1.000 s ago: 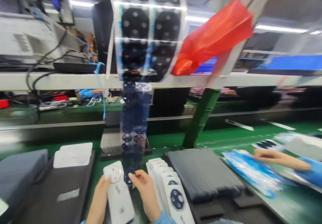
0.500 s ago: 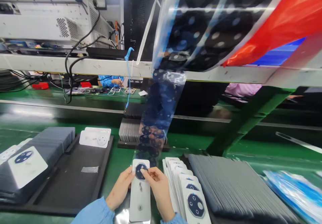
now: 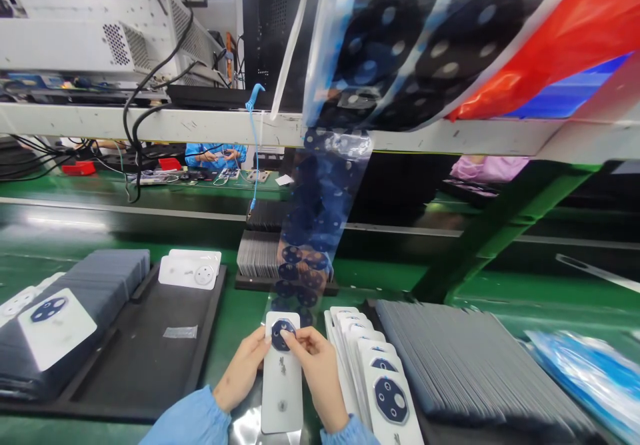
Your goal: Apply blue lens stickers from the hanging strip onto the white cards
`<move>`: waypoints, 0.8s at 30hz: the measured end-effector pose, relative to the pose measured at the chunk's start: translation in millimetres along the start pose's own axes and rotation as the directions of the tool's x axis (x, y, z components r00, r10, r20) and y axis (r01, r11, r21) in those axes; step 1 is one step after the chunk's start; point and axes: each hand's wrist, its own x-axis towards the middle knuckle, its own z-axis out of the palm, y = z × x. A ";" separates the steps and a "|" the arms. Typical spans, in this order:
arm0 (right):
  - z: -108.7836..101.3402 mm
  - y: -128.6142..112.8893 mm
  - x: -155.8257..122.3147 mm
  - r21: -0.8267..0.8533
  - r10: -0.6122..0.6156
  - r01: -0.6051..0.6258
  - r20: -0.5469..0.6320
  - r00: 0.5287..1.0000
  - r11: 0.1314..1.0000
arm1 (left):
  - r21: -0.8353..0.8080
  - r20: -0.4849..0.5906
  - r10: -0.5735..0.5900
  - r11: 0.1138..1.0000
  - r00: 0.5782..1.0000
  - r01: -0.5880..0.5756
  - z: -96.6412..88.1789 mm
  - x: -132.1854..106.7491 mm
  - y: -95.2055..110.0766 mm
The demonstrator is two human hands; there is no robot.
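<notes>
In the lower middle of the head view a white phone back cover (image 3: 281, 398) stands nearly upright, with a dark round-cornered camera sticker (image 3: 278, 342) at its top. My left hand (image 3: 243, 369) grips the cover's upper left edge, thumb in front. My right hand (image 3: 320, 375) is closed at the upper right edge, its thumb on the sticker and its other fingers curled, partly hidden. Just right of it leans a row of white covers (image 3: 387, 375) bearing similar dark stickers. Behind the held cover, a clear strip of dark stickers (image 3: 315, 218) hangs down to the bench.
A black tray (image 3: 135, 365) with two white covers (image 3: 190, 268) lies left, beside stacked grey sheets (image 3: 107, 285). More grey sheets (image 3: 480, 358) and a blue-white plastic packet (image 3: 585, 378) lie right. A white beam (image 3: 200, 125) and slanted green post (image 3: 505, 231) cross beyond. A person's blue sleeve (image 3: 193, 153) shows behind.
The view has shifted slightly. Both hands stay on the white phone back cover, the right thumb still on its camera sticker. Across the bench, more of the blue-sleeved person's hands shows.
</notes>
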 end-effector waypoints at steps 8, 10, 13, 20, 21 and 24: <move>-0.4 0.9 -0.3 0.016 0.007 -0.007 0.000 1.000 1.000 | -0.009 -0.017 -0.007 1.000 1.000 0.007 -1.1 0.5 -3.9; -0.4 1.7 -0.2 0.017 0.006 -0.006 -0.001 1.000 1.000 | -0.006 -0.016 -0.001 1.000 1.000 0.001 -1.8 0.9 -4.1; -0.3 1.3 0.0 0.017 0.000 0.000 -0.002 1.000 1.000 | -0.006 -0.011 0.000 1.000 1.000 -0.001 -2.7 1.6 -4.4; -0.6 -2.5 -0.5 0.021 0.002 -0.002 -0.001 1.000 1.000 | -0.018 0.000 0.000 1.000 1.000 0.000 -2.9 1.7 -6.1; -0.7 -3.0 -0.6 0.022 0.002 -0.002 0.001 1.000 1.000 | -0.023 0.000 0.001 1.000 1.000 -0.001 -2.9 1.6 -5.9; -0.7 -4.0 -0.6 0.022 0.001 -0.001 0.008 1.000 1.000 | -0.039 -0.006 0.002 0.999 1.000 -0.002 -2.8 1.6 -5.3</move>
